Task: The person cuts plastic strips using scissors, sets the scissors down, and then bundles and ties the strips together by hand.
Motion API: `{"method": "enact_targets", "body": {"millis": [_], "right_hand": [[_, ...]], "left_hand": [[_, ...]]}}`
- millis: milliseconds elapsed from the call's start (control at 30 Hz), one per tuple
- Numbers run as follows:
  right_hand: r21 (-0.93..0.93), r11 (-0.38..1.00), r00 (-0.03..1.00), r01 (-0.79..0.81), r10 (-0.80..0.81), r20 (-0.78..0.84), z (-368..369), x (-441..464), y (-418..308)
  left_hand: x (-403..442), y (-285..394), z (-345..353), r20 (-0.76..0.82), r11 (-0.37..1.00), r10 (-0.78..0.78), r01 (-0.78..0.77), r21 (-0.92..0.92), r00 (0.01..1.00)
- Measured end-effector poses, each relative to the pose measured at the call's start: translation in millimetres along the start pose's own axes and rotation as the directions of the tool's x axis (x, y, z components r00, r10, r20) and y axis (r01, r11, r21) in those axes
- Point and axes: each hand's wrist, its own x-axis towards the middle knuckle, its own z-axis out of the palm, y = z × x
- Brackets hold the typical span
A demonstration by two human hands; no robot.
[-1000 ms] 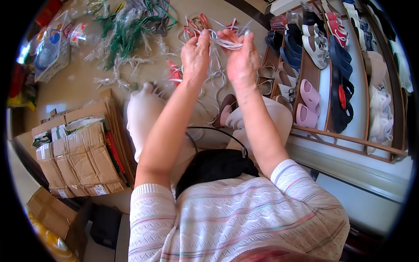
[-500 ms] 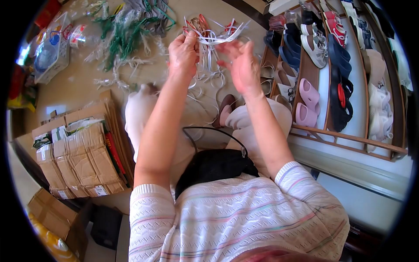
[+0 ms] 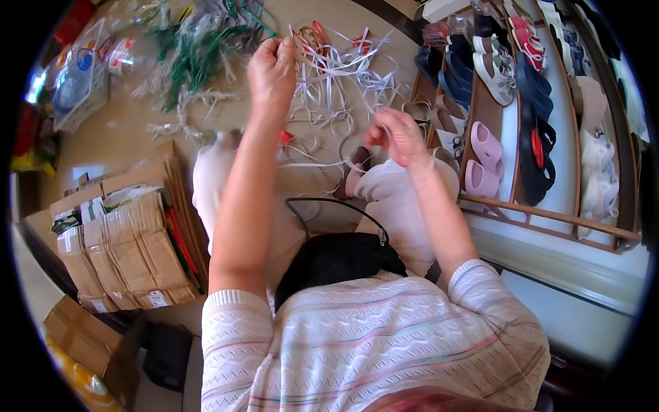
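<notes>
My left hand (image 3: 273, 75) is raised at the upper middle, its fingers pinched on the white ribbons. A tangle of thin white ribbons (image 3: 329, 86) with red pieces spreads over the floor to the right of it. Lower and to the right, my right hand (image 3: 401, 137) has its thumb and fingers curled together beside a white strand; a strand seems to pass at its fingertips, though what it grips is too small to make out. A black bag (image 3: 340, 264) with a thin dark strap lies on my lap.
Green and white netting (image 3: 192, 62) lies on the floor at the upper left, near a white basket (image 3: 82, 82) and a plastic bottle (image 3: 127, 55). Folded cardboard (image 3: 127, 254) stands at the left. A shoe rack (image 3: 549, 220) holding several shoes is at the right.
My hands have moved apart: the left up and to the left, the right down and to the right. The ribbons stretched between them have dropped away, and my right fingers have curled closed.
</notes>
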Motion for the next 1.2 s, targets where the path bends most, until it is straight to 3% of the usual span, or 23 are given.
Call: {"method": "enact_targets", "body": {"millis": [133,167,267,300,333,367,433,467,500,600,700,800,833,933,1033,1133,1200], "right_hand": [[-0.357,0.92,0.979,-0.162,0.194,0.056,-62.9,-4.5,15.9],[-0.459,0.869,0.967,-0.186,0.244,0.07,-68.4,-5.7,18.2],[-0.762,0.641,0.994,0.094,-0.019,0.107,-66.5,8.8,13.8],[-0.904,0.4,0.976,0.154,-0.206,0.074,-78.8,21.8,9.5],[-0.963,0.24,0.913,0.124,-0.408,0.016,-70.3,24.6,-5.9],[-0.969,0.236,0.906,0.071,-0.422,-0.036,-46.1,20.6,-31.4],[-0.693,0.515,0.767,0.505,-0.636,0.087,4.2,20.4,-51.2],[-0.484,0.713,0.834,0.508,-0.546,0.071,28.0,20.1,-52.6],[-0.341,0.812,0.872,0.473,-0.486,0.053,49.2,21.1,-46.7],[-0.15,0.922,0.931,0.356,-0.363,-0.02,50.5,52.6,3.9],[0.083,0.976,0.978,0.2,-0.204,0.042,58.2,40.2,17.0],[0.088,0.995,0.983,0.044,-0.059,0.172,54.4,38.4,13.4],[0.051,0.998,0.981,0.046,-0.055,0.184,51.8,39.6,14.7],[-0.163,0.982,0.928,0.097,-0.03,0.371,43.2,33.0,1.0],[-0.365,0.93,0.962,0.043,0.06,0.266,42.0,21.4,-0.7],[-0.426,0.902,0.95,-0.067,0.188,0.248,34.2,21.3,2.1],[-0.274,0.951,0.967,-0.144,0.194,0.165,24.7,22.2,1.8]], "left_hand": [[-11.8,12.1,5.3,0.115,0.925,0.186,-0.214,0.314,0.976],[-18.0,16.8,11.2,0.188,0.857,0.146,-0.219,0.466,0.971],[-31.3,2.9,27.5,0.433,0.719,0.154,-0.401,0.568,0.888],[-34.7,1.1,31.3,0.468,0.689,0.153,-0.433,0.581,0.871],[-38.6,-0.1,34.2,0.5,0.659,0.15,-0.463,0.592,0.853],[-42.2,-0.8,36.7,0.53,0.63,0.146,-0.491,0.602,0.835],[-46.9,2.2,41.1,0.602,0.622,0.092,-0.517,0.587,0.794],[-48.2,3.3,43.1,0.635,0.619,0.067,-0.531,0.579,0.77],[-49.4,-0.5,45.4,0.642,0.627,0.1,-0.549,0.553,0.76],[-48.0,-3.0,39.0,0.622,0.712,0.188,-0.542,0.446,0.76],[-47.6,8.6,29.4,0.509,0.868,0.138,-0.351,0.35,0.85],[-45.4,40.2,23.9,0.528,0.927,-0.31,0.127,0.353,0.791],[-45.4,37.1,23.8,0.535,0.947,-0.299,0.175,0.271,0.79],[-39.4,13.8,25.1,0.593,0.969,-0.173,0.028,0.246,0.787],[-39.2,3.4,28.3,0.655,0.986,-0.095,-0.022,0.167,0.75],[-38.2,7.7,26.6,0.699,0.951,-0.256,0.044,0.307,0.667],[-37.6,3.3,28.8,0.615,0.991,-0.109,0.038,0.128,0.781]]}}
